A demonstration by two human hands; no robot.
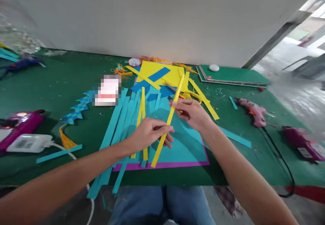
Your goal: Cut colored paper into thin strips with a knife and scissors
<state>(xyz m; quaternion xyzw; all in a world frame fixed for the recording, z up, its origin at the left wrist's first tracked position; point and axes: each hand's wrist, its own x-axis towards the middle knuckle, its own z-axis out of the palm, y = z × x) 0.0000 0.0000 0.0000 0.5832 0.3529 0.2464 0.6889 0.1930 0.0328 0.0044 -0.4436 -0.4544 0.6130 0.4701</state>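
Note:
A long yellow paper strip [158, 152] slants up between my hands, over a light-blue sheet [188, 147]. My left hand [153, 131] pinches it near the middle, thumb on top. Higher up, my right hand [191, 111] grips the same strip between thumb and fingers. Beneath and left of my left hand lie many light-blue strips [115, 123], with narrower yellow strips [144, 133] among them. Scissors with yellow handles [193, 94] rest just beyond my right hand, partly hidden. Yellow sheets [157, 69] and a dark-blue strip [159, 74] lie farther back.
On the right are a pink glue gun [256, 113] with a black cord, a purple device [302, 142] and a green board [233, 75]. To the left lie a woven blue paper piece [77, 109], a pixelated phone-like object [108, 91] and a white power adapter [29, 143].

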